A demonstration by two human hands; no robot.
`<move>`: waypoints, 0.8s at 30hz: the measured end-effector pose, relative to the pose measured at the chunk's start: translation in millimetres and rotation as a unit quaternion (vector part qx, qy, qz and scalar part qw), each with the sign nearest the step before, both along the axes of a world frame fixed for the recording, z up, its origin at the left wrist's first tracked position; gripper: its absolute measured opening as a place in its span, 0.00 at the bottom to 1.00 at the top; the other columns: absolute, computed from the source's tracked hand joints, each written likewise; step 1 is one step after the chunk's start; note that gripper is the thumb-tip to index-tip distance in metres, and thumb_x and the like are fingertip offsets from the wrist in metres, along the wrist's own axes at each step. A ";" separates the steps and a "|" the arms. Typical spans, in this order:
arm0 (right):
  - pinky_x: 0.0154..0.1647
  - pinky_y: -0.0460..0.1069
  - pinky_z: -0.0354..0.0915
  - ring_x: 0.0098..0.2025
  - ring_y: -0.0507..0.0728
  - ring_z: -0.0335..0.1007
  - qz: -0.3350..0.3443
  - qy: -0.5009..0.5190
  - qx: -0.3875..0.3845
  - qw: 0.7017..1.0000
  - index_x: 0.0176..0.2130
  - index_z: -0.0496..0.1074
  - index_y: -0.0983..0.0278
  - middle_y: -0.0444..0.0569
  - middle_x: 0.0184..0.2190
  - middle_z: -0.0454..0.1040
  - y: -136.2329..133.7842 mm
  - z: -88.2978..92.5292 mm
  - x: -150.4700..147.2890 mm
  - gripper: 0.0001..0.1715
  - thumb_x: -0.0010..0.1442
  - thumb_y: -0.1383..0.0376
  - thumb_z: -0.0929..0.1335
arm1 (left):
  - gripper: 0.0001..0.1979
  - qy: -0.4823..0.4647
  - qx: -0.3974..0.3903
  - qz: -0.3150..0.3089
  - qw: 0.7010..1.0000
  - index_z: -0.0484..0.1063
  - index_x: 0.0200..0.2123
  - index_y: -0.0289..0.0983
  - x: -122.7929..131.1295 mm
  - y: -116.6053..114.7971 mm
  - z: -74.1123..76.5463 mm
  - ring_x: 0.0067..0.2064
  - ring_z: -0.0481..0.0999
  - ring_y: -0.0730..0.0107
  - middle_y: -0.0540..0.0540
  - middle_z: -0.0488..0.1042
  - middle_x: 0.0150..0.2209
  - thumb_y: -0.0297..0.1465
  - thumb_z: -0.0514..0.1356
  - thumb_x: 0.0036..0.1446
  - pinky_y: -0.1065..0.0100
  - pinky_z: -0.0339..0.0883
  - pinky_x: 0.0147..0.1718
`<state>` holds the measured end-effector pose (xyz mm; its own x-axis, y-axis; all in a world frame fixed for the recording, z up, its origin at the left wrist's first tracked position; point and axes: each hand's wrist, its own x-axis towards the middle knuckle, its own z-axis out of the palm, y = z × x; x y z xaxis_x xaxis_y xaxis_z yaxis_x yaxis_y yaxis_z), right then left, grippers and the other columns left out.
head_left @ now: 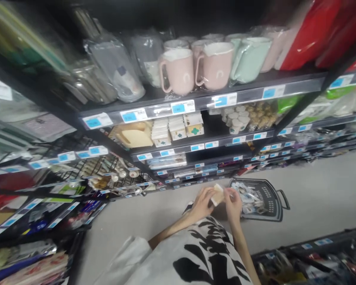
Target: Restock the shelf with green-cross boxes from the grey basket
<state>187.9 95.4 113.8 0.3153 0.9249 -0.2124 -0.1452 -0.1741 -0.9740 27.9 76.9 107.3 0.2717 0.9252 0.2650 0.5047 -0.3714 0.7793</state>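
A small cream-and-tan packet [217,195] is held low in front of my body; its exact kind is too blurred to make out. My left hand [203,202] is closed around its left side. The fingers of my right hand [233,202] are pinched at its upper right edge. Just beyond my right hand, a dark grey shopping basket [274,204] rests on the floor with several small packaged goods inside.
Shelves rise ahead, with a pink mug [182,73], another pink mug [218,65] and a wrapped mint-green mug [252,59] on the upper one. Below stand small white boxes [178,128] and bundled items [239,118]. Another rack [317,257] borders the aisle at lower right.
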 end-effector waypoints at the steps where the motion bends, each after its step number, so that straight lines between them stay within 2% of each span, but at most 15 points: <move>1: 0.27 0.47 0.70 0.27 0.54 0.71 0.025 0.001 0.001 1.000 0.39 0.72 0.62 0.41 0.27 0.71 -0.3 1.2 -2.3 0.26 0.51 0.46 0.76 | 0.30 -0.002 0.001 0.008 1.000 0.69 0.59 0.42 0.8 0.0 -0.5 0.58 0.69 0.53 0.39 0.72 0.57 0.20 0.63 0.51 0.50 0.66 0.58; 5: 0.29 0.48 0.72 0.30 0.55 0.72 0.141 0.009 0.025 0.990 0.40 0.73 0.62 0.44 0.29 0.73 -2.2 1.8 -12.5 0.24 0.53 0.48 0.77 | 0.14 -0.070 -0.049 0.096 0.992 0.76 0.46 0.39 0.0 6.4 -5.2 0.48 0.74 0.58 0.42 0.78 0.45 0.24 0.63 0.56 0.57 0.69 0.49; 7: 0.32 0.48 0.73 0.34 0.56 0.74 0.128 -0.008 0.045 0.991 0.45 0.73 0.62 0.46 0.33 0.74 -1.3 -3.6 -14.3 0.27 0.52 0.50 0.77 | 0.08 -0.149 -0.132 0.148 0.969 0.77 0.41 0.37 -2.1 10.2 -6.9 0.42 0.76 0.61 0.44 0.79 0.39 0.28 0.65 0.56 0.61 0.70 0.43; 8: 0.34 0.48 0.73 0.36 0.56 0.74 0.104 -0.027 0.051 0.993 0.47 0.72 0.61 0.47 0.35 0.75 -0.3 -7.6 -14.0 0.29 0.51 0.50 0.78 | 0.09 -0.201 -0.180 0.166 0.948 0.77 0.40 0.36 -3.1 11.4 -7.5 0.39 0.76 0.63 0.44 0.79 0.37 0.31 0.67 0.55 0.63 0.70 0.40; 10: 0.37 0.49 0.73 0.40 0.58 0.75 0.061 -0.070 0.046 0.995 0.52 0.71 0.62 0.51 0.42 0.77 2.0 -16.2 -12.1 0.36 0.49 0.51 0.79 | 0.18 -0.308 -0.256 0.179 0.899 0.77 0.41 0.34 -4.5 11.7 -8.3 0.37 0.78 0.64 0.44 0.80 0.37 0.39 0.71 0.52 0.66 0.70 0.37; 12: 0.40 0.51 0.74 0.43 0.60 0.76 0.074 -0.082 0.026 0.994 0.54 0.71 0.62 0.56 0.48 0.77 3.0 -22.5 -10.4 0.40 0.47 0.50 0.79 | 0.25 -0.377 -0.286 0.170 0.864 0.77 0.43 0.33 -5.3 9.9 -8.8 0.39 0.79 0.62 0.42 0.81 0.39 0.43 0.74 0.47 0.66 0.71 0.38; 13: 0.41 0.53 0.74 0.45 0.62 0.77 0.103 -0.071 0.019 0.992 0.54 0.71 0.63 0.57 0.49 0.78 2.6 -23.8 -10.0 0.39 0.48 0.49 0.78 | 0.27 -0.388 -0.290 0.163 0.859 0.76 0.44 0.33 -5.9 8.8 -8.8 0.40 0.80 0.62 0.42 0.81 0.40 0.44 0.75 0.46 0.66 0.72 0.40; 15: 0.44 0.55 0.74 0.45 0.64 0.77 0.169 -0.052 0.018 0.984 0.50 0.74 0.65 0.58 0.46 0.80 0.5 -22.5 -10.3 0.34 0.53 0.47 0.76 | 0.29 -0.374 -0.286 0.153 0.869 0.75 0.47 0.34 -8.2 7.6 -8.1 0.41 0.80 0.62 0.42 0.81 0.41 0.42 0.76 0.45 0.65 0.72 0.41; 17: 0.43 0.54 0.74 0.41 0.62 0.77 0.201 -0.089 0.040 0.975 0.46 0.77 0.65 0.56 0.40 0.81 -2.0 -17.4 -10.6 0.28 0.57 0.46 0.73 | 0.32 -0.322 -0.247 0.161 0.899 0.71 0.53 0.37 -13.2 8.9 -5.8 0.43 0.80 0.61 0.42 0.80 0.45 0.38 0.76 0.46 0.62 0.73 0.44; 20: 0.37 0.51 0.71 0.34 0.59 0.73 0.199 -0.211 0.106 0.951 0.41 0.79 0.64 0.52 0.33 0.79 -3.1 -9.6 -9.6 0.24 0.60 0.46 0.71 | 0.33 -0.187 -0.100 0.173 0.962 0.69 0.59 0.41 -26.1 16.4 0.7 0.54 0.76 0.57 0.40 0.77 0.54 0.32 0.74 0.50 0.54 0.69 0.56; 22: 0.36 0.50 0.69 0.32 0.57 0.71 0.201 -0.255 0.142 0.935 0.39 0.80 0.64 0.50 0.31 0.77 -2.1 -7.3 -9.2 0.23 0.61 0.47 0.70 | 0.22 -0.093 -0.006 0.112 0.989 0.73 0.56 0.42 -36.1 23.8 6.1 0.58 0.74 0.57 0.41 0.77 0.55 0.32 0.69 0.58 0.53 0.65 0.60; 24: 0.35 0.50 0.69 0.31 0.57 0.71 0.202 -0.266 0.151 0.930 0.39 0.81 0.63 0.50 0.29 0.77 -0.9 -7.9 -10.0 0.23 0.61 0.47 0.70 | 0.12 -0.022 0.031 0.004 0.999 0.78 0.50 0.41 -44.8 31.4 11.2 0.53 0.77 0.59 0.42 0.81 0.49 0.35 0.64 0.64 0.56 0.68 0.57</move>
<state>177.8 94.5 106.0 -0.0858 0.9827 0.1640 0.3898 0.1846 -0.9022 -16.9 108.3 118.5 0.2516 0.9085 0.3337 0.4743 -0.4162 0.7758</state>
